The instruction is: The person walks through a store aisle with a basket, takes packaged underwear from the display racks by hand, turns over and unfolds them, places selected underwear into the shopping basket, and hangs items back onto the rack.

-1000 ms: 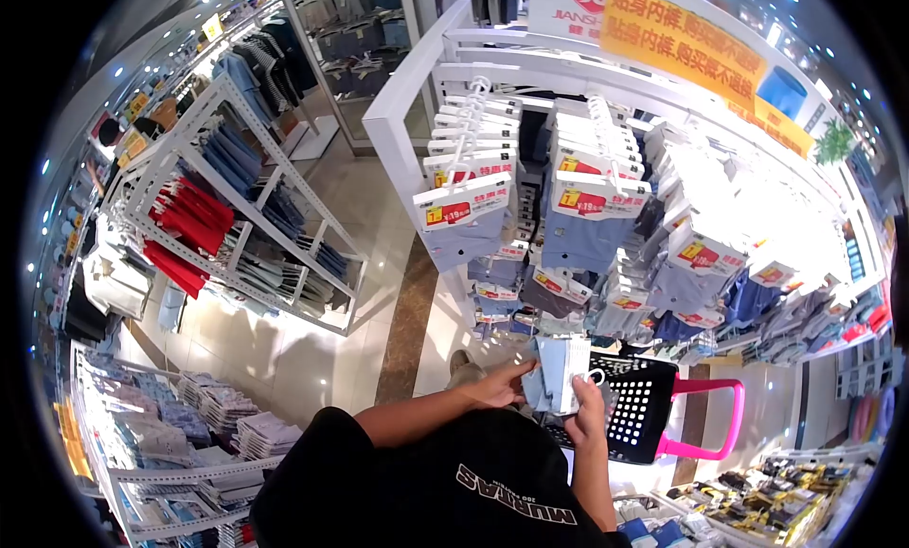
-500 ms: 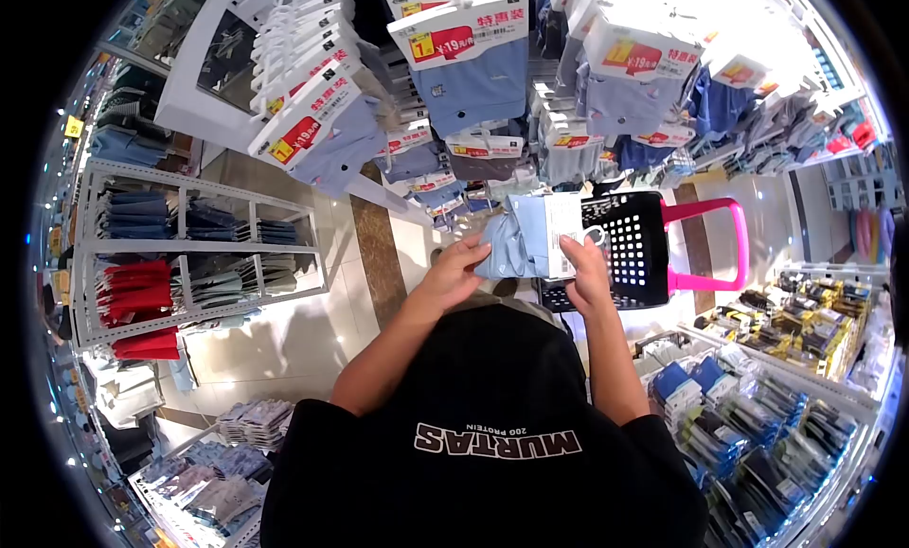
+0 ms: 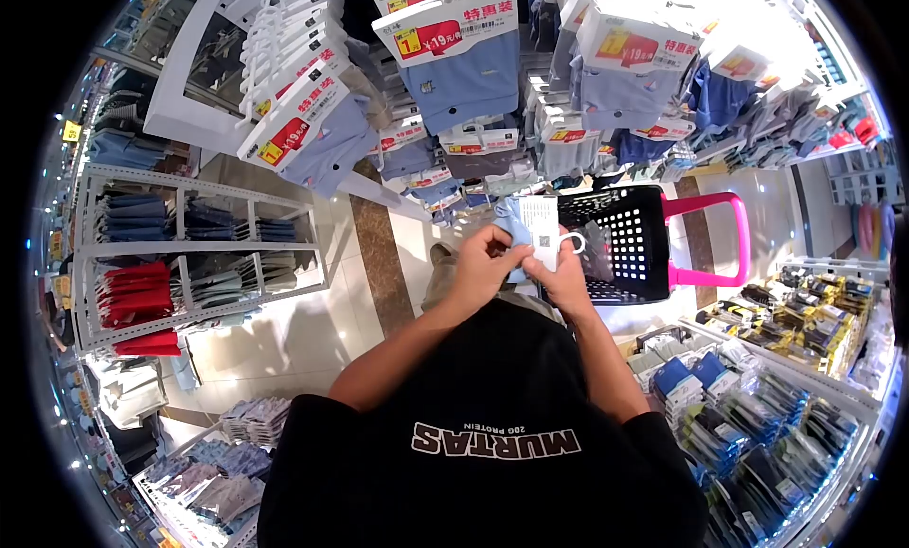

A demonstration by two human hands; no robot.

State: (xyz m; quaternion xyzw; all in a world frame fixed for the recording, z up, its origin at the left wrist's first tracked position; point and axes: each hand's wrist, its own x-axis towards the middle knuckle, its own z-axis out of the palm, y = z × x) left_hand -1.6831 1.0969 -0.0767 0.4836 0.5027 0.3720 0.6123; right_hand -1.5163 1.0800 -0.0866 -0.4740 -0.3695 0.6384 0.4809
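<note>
A light blue folded garment (image 3: 512,220) with a white header card (image 3: 541,228) and a white hanging hook is held in front of my body. My left hand (image 3: 485,262) is closed on the garment's near left edge, fingers pinched together. My right hand (image 3: 564,279) grips the card's lower right side beside the hook. A black basket (image 3: 620,292) with square holes and a pink handle (image 3: 741,240) is just right of my hands, with a dark, transparent-looking item inside it.
Carded blue garments (image 3: 460,79) hang from a white rack ahead. Shelves with red and blue clothes (image 3: 137,292) stand on the left. Packaged goods (image 3: 748,434) fill a bin at the lower right. Tiled floor (image 3: 355,302) shows between them.
The view has tilted down since the first frame. My left hand has moved right, closer to my right hand, and less of the blue garment shows.
</note>
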